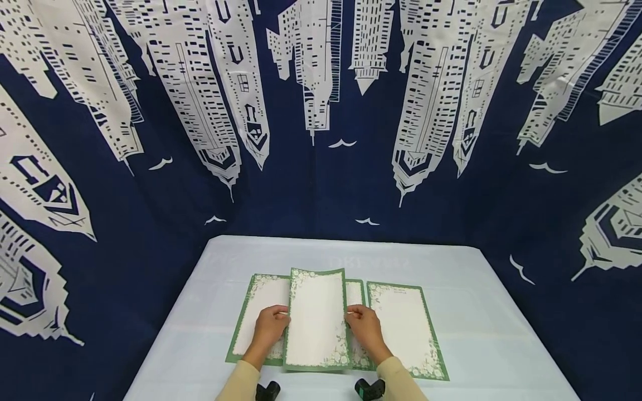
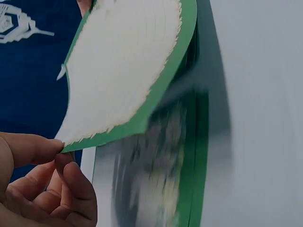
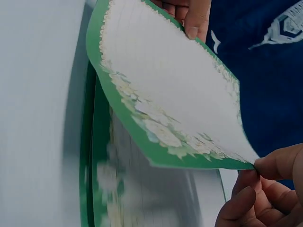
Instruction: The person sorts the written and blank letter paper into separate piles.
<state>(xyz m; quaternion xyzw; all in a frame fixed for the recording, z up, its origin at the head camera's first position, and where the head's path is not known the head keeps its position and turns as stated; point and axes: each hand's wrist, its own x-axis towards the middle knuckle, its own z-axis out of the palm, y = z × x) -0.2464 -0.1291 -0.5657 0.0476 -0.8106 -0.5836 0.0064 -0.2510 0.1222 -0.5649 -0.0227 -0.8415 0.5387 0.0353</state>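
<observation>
Before me, the left hand (image 1: 271, 324) and right hand (image 1: 364, 327) pinch opposite edges of one sheet (image 1: 318, 320) — likely to support it evenly above the lower sheets (image 1: 268, 298).

Held sheet (image 1: 317, 320) covers part of the L sheet (image 1: 268, 303) & mid sheet (image 1: 357, 292); can't tell if those 2 overlap. Print (image 1: 400, 292) atop R sheet (image 1: 403, 328) too small to read. L wrist cam: lower sheet (image 2: 158, 189) blurred, held sheet's far end cut off. R wrist cam: flowers (image 3: 109, 182) blurred, my R fingers (image 3: 280, 164) cropped. Sleeves (image 1: 238, 383) & table (image 1: 200, 328) run off btm.
</observation>
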